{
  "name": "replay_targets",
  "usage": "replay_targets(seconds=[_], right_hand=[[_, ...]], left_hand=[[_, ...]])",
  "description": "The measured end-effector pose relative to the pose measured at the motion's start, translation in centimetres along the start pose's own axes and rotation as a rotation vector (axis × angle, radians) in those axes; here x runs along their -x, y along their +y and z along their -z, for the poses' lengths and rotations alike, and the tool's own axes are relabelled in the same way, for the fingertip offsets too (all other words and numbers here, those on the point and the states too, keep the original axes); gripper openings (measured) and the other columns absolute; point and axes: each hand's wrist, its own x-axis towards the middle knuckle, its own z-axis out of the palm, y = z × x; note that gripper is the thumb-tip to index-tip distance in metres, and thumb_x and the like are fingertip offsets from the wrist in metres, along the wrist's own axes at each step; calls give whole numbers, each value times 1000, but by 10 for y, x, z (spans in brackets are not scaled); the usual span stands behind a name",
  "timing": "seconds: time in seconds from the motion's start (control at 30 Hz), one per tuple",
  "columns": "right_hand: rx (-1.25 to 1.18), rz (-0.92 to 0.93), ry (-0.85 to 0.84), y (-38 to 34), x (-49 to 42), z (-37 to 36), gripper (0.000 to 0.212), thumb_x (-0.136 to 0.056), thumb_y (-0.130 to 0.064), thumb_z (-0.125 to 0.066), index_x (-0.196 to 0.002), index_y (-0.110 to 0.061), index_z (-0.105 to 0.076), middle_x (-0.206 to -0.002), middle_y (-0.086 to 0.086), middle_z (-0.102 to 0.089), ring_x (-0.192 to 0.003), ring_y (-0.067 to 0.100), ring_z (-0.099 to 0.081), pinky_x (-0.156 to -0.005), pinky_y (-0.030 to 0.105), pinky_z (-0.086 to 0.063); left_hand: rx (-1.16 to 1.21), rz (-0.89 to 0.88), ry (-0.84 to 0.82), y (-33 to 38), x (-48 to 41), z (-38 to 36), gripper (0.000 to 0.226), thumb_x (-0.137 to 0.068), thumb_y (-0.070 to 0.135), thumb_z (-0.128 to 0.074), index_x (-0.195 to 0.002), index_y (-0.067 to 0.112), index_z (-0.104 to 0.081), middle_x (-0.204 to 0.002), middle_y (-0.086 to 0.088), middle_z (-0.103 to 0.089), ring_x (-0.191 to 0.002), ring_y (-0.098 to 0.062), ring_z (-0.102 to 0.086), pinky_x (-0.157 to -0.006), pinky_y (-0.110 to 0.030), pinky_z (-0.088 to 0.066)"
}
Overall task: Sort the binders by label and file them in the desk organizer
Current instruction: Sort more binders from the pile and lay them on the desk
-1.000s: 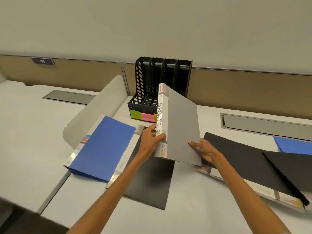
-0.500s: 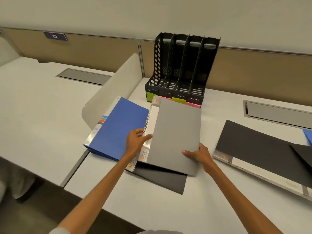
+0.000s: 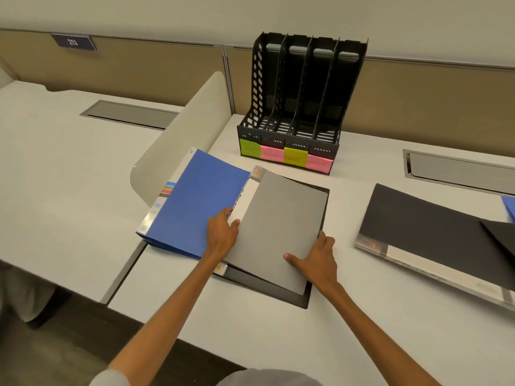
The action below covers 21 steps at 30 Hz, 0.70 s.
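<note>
Grey binder [image 3: 281, 227], white spine, flat; left hand [image 3: 221, 235], right hand [image 3: 317, 260] fingers [image 3: 324, 242] grip it.

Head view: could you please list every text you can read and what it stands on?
"213": dark rectangular wall sign.
Green and pink sticky notes on the black plastic desk organizer: handwriting too blurred to read.
Grey plastic binder, spine lettering: mostly hidden, unreadable.

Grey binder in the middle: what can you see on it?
The grey binder has a plain matte grey cover, plastic by the look, and a white spine strip with an orange mark at its far end. Closed, it lies nearly flat on a black binder, beside the blue binder. The left hand pinches its spine; the right hand holds its near right edge.
</note>
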Motion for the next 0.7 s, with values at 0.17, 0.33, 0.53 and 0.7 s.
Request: replay_targets(seconds=[0.17, 0.33, 0.53, 0.7], right_hand=[[49, 20, -37, 4, 0, 0, 103, -70, -70, -68, -144, -12, -26, -134, 6, -32, -117, 28, -50, -84, 36, -50], [-79, 17, -38, 12, 1, 8, 91, -75, -68, -66, -142, -16, -35, -139, 5, -33, -116, 27, -54, -89, 37, -52], [-131, 56, 152, 45, 8, 41, 58, -83, -50, -70, -129, -20, -50, -137, 2, -43, -112, 21, -56, -88, 33, -49], [-166, 124, 361, 88, 14, 95, 28, -86, -20, -71, -112, -13, -62, -115, 3, -58, -101, 19, -60, -82, 27, -51]], left_hand=[[-112, -3, 76, 4, 7, -8, 41, -97, 18, -55, -137, 10, -48, -136, -10, -54, -127, -29, -46, -104, -44, -36], [-255, -66, 168, 23, 15, -21, 50, -90, 13, -60, -138, 15, -45, -145, -7, -43, -138, -25, -29, -108, -45, -23], [-80, -165, 84, 65, 49, -72, 47, -86, 13, -65, -131, 15, -53, -137, -7, -50, -134, -24, -35, -107, -42, -25], [40, -230, -143, 102, 67, -119, 41, -89, 15, -64, -130, 11, -56, -133, -9, -56, -129, -24, -42, -104, -36, -36]])
